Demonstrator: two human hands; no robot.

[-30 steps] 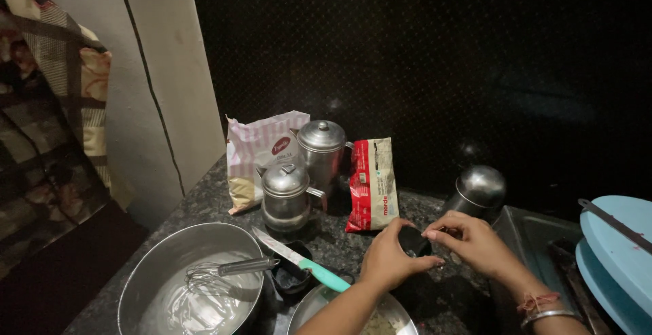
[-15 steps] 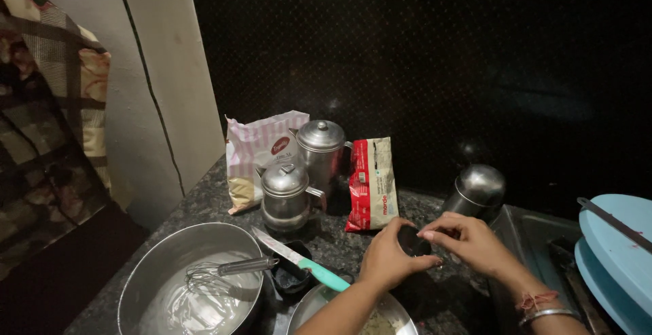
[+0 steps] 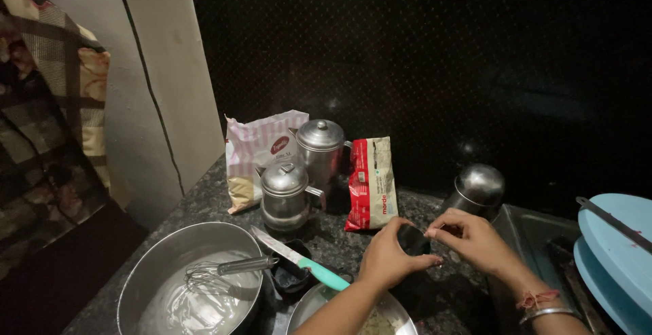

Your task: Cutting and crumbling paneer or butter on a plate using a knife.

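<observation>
1. The small dark cup [image 3: 413, 238] is what I am watching: it sits between the two hands, above the dark stone counter [image 3: 435, 294] and just past the rim of a steel plate [image 3: 390, 308] at the bottom edge.
2. Far left, a wide steel bowl [image 3: 146, 277] holds pale batter, with a wire whisk [image 3: 227, 268] lying tilted against its inner wall, handle pointing right, so it stays out of the mix but within reach.
3. A knife with a teal handle [image 3: 302, 262] rests across a small black bowl [image 3: 291, 275], blade kept off the counter.
4. Behind them, against the dark wall, stand a pink-and-white bag [image 3: 255, 152], two lidded steel pots [image 3: 285, 192], and a red and beige pouch [image 3: 370, 182] leaning upright, all pushed back to leave working room.
5. My left hand [image 3: 387, 260] is curled round the cup's near side, gripping it from the left.
6. My right hand [image 3: 475, 240] pinches at the cup's right rim with fingertips; whether it grips the rim itself or something on it, I cannot tell.
7. Right of the hands, a round steel container [image 3: 479, 185] leans on the counter, and a pale blue lid [image 3: 611, 253] lies at the frame's right edge.
</observation>
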